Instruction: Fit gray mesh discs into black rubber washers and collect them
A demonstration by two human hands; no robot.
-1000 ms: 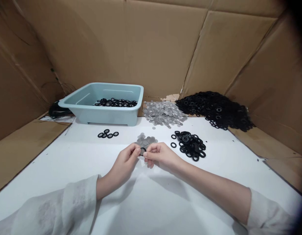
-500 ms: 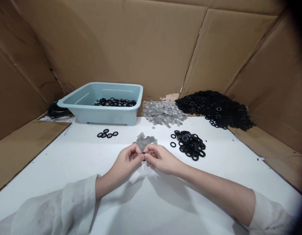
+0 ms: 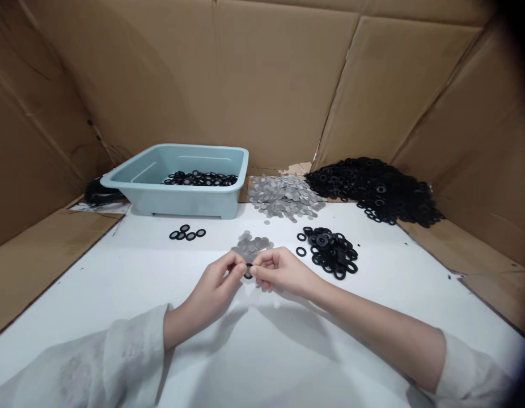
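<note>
Between the fingertips of both hands is a black rubber ring (image 3: 248, 276) with a grey disc showing in its middle. My left hand (image 3: 220, 281) pinches its left edge, and my right hand (image 3: 283, 272) pinches the right edge. Just beyond the fingers lies a small pile of grey mesh-like discs (image 3: 252, 243), partly hidden by the hands. To the right rests a loose heap of black rings (image 3: 333, 252). Several black rings with grey centres (image 3: 188, 233) lie in a small cluster on the left.
A light blue plastic tub (image 3: 181, 199) at the back left holds many ringed discs. Behind the small piles are a big heap of grey discs (image 3: 286, 195) and a larger mound of black rings (image 3: 373, 187). Cardboard walls (image 3: 262, 85) enclose the white tabletop (image 3: 262, 362).
My hands have tilted the ring so its face and grey centre show more. The fingers have parted slightly, and the right hand's lower fingers show more. Piles and tub stay put.
</note>
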